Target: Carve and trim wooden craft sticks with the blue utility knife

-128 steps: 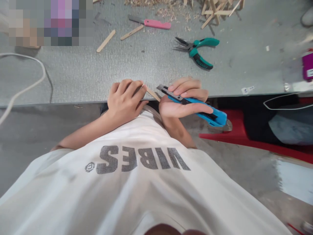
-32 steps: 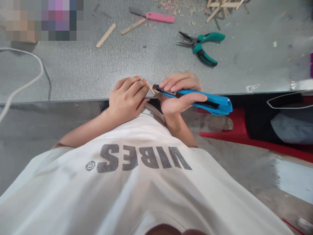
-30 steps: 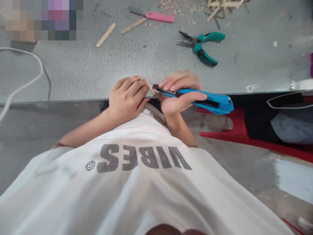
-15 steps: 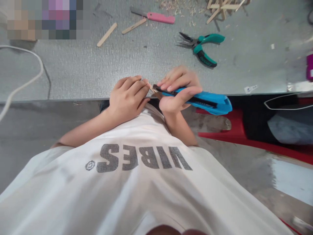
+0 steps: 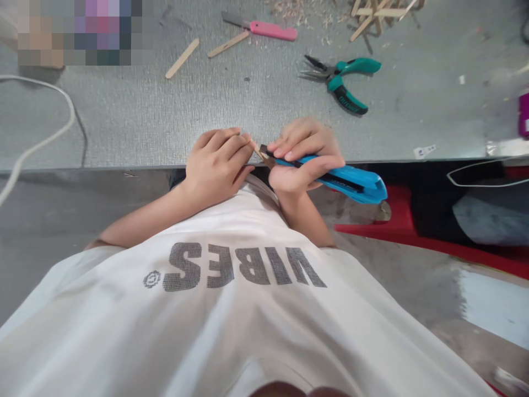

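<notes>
At the table's front edge, my left hand (image 5: 219, 160) is closed on a thin wooden stick (image 5: 259, 153), whose end pokes out past the fingertips. My right hand (image 5: 308, 154) grips a blue utility knife (image 5: 351, 183) with its fingers wrapped round the handle. The knife's blade end lies against or very close to the stick's exposed tip; exact contact is hard to make out. Most of the stick is hidden by my left fingers.
On the grey table (image 5: 136, 110) lie teal-handled pliers (image 5: 336, 80), a pink folding knife (image 5: 273, 31), loose craft sticks (image 5: 182, 58), wood shavings (image 5: 308, 11) and a stick structure (image 5: 378, 14). A white cable (image 5: 68, 118) runs at left. A red chair (image 5: 397, 215) stands below right.
The blue utility knife has tilted, its rear end swinging down and slightly left as my right hand shifts a little. My left hand stays nearly in place.
</notes>
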`<action>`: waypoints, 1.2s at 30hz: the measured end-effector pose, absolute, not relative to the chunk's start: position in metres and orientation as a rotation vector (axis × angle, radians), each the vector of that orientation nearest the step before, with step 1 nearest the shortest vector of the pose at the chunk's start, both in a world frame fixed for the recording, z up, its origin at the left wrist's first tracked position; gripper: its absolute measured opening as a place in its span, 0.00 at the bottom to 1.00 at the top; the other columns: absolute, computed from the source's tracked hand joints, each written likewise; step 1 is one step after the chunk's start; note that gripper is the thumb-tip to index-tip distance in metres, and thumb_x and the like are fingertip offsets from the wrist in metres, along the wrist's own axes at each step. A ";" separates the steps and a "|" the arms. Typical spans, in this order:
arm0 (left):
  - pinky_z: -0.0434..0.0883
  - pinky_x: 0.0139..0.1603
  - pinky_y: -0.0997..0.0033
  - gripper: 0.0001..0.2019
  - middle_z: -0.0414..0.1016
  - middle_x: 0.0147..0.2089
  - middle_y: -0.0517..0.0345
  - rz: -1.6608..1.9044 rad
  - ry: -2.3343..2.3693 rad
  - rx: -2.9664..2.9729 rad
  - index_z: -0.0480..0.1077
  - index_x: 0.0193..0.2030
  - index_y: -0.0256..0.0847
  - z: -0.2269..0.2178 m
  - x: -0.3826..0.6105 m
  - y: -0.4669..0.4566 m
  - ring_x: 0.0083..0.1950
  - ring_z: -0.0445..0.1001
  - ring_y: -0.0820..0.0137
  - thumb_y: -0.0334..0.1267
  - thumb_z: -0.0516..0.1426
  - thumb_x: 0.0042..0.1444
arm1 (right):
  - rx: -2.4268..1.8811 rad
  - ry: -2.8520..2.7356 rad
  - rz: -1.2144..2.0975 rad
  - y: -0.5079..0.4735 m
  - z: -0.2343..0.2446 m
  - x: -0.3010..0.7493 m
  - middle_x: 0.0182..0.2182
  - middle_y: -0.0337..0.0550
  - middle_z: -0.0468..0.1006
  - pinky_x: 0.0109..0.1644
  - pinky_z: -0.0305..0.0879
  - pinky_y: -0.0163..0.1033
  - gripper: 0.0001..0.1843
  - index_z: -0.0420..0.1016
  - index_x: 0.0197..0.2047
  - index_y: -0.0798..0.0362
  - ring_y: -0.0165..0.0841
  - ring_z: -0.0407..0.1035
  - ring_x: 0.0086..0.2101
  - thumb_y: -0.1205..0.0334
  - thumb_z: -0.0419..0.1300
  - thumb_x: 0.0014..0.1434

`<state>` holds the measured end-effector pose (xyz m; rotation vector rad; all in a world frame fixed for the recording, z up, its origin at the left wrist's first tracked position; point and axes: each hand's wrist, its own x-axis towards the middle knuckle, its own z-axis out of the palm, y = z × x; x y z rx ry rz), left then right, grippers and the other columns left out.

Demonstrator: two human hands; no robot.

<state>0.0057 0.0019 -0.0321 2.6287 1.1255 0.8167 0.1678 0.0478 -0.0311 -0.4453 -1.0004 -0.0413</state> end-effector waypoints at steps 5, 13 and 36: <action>0.75 0.78 0.35 0.22 0.88 0.69 0.41 0.850 1.126 2.637 0.83 0.69 0.45 -0.034 0.005 0.002 0.75 0.82 0.43 0.51 0.56 0.82 | -0.438 -0.892 -0.187 0.059 -0.038 0.167 0.16 0.27 0.45 0.18 0.39 0.37 0.39 0.46 0.28 0.47 0.23 0.43 0.11 0.35 0.44 0.89; 0.75 0.78 0.36 0.22 0.88 0.68 0.41 0.845 1.131 2.623 0.83 0.69 0.45 -0.032 0.006 0.001 0.75 0.82 0.43 0.51 0.55 0.82 | -0.355 -0.852 -0.113 0.056 -0.034 0.162 0.16 0.30 0.47 0.19 0.38 0.40 0.40 0.52 0.27 0.47 0.25 0.42 0.13 0.32 0.39 0.89; 0.74 0.77 0.34 0.21 0.88 0.68 0.43 0.847 1.132 2.623 0.83 0.69 0.47 -0.031 0.007 0.000 0.75 0.82 0.43 0.51 0.56 0.82 | -0.503 -0.780 -0.039 0.050 -0.039 0.172 0.20 0.31 0.42 0.23 0.41 0.39 0.44 0.45 0.30 0.48 0.25 0.43 0.14 0.20 0.30 0.83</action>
